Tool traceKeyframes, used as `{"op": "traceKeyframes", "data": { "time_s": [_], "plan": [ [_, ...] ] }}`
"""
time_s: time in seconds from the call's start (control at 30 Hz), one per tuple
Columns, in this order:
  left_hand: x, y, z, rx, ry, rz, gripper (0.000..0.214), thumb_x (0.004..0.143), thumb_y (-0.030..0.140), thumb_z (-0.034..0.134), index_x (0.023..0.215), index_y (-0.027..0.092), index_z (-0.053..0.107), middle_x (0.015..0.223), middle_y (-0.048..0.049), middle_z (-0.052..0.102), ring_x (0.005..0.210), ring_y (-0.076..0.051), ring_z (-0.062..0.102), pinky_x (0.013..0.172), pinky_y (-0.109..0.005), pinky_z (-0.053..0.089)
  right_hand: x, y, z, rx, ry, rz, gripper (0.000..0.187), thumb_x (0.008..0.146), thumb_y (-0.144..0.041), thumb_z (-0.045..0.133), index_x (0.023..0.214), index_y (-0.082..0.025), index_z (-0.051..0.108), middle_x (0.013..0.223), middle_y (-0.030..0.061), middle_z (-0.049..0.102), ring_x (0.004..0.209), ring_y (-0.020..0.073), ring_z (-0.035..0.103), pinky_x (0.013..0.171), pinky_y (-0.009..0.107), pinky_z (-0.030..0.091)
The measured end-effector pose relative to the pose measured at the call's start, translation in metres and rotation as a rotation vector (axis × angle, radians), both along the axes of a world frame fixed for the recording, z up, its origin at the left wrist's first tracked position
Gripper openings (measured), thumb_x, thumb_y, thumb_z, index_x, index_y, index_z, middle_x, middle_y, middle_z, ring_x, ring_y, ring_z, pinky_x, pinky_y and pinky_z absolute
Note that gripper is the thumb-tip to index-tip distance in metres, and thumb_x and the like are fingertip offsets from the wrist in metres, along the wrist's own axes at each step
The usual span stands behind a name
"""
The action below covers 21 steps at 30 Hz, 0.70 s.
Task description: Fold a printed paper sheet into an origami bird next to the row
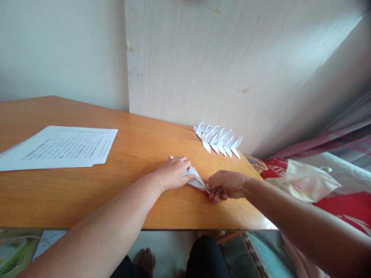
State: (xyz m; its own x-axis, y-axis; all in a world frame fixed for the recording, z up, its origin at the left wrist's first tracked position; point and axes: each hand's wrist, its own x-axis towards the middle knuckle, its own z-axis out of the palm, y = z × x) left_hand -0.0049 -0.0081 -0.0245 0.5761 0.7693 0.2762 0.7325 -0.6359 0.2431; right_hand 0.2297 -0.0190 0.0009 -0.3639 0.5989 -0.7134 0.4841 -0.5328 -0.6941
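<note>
A narrow, pointed piece of folded printed paper [197, 180] lies on the wooden table in front of me. My left hand [176, 172] presses its upper left part down, with the thumb along the near side and the fingers over the top. At the lower right tip, my right hand [223, 185] pinches the paper between thumb and forefinger, its other fingers curled under. Part of the paper is hidden beneath my left hand. Farther back stand several folded paper pieces [218, 139], pointed and grouped in rows close to the wall panel.
A stack of printed sheets [69, 146] lies at the left of the wooden table [130, 204]. A pale panel [185, 61] rises behind the table. Past its right edge are red and white bags [304, 179] and a curtain [333, 129]. My legs are below the front edge.
</note>
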Motion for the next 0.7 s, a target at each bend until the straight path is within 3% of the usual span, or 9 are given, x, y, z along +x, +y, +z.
{"op": "traceKeyframes", "data": {
  "time_s": [0.17,0.33,0.5,0.7],
  "plan": [
    [0.0,0.0,0.0,-0.003,-0.004,0.012,0.026,0.086,0.045,0.06,0.093,0.02,0.06,0.102,-0.0058,0.063,0.094,-0.022,0.06,0.08,-0.032,0.045,0.0,-0.003,0.0,0.103,-0.056,0.085,0.011,0.075,-0.022,0.068,0.072,-0.014,0.061,0.058,0.002,0.069,0.046,0.0087,0.063,0.034,0.012,0.036],
    [0.001,0.0,-0.002,0.002,-0.016,0.015,0.029,0.087,0.048,0.06,0.094,0.02,0.06,0.102,-0.0062,0.063,0.094,-0.023,0.061,0.081,-0.034,0.045,0.004,-0.004,0.001,0.184,-0.029,0.035,0.011,0.076,-0.025,0.064,0.078,-0.016,0.06,0.063,0.0015,0.069,0.047,0.0095,0.061,0.037,0.015,0.036],
    [0.002,0.001,-0.002,-0.006,-0.044,0.017,0.028,0.087,0.047,0.059,0.093,0.02,0.06,0.099,-0.0062,0.063,0.091,-0.023,0.061,0.08,-0.034,0.045,0.005,-0.014,0.001,0.47,-0.049,0.047,0.009,0.078,-0.023,0.06,0.085,-0.018,0.058,0.068,0.0002,0.066,0.053,0.0101,0.057,0.043,0.019,0.037],
    [0.001,0.001,0.0,-0.035,-0.076,0.001,0.031,0.095,0.046,0.046,0.088,0.02,0.063,0.098,-0.0065,0.063,0.091,-0.022,0.06,0.081,-0.033,0.044,0.008,-0.034,-0.003,0.874,-0.186,0.267,0.039,0.076,-0.017,0.068,0.113,-0.022,0.058,0.086,0.0005,0.062,0.072,0.0134,0.056,0.061,0.024,0.045]
  ]
}}
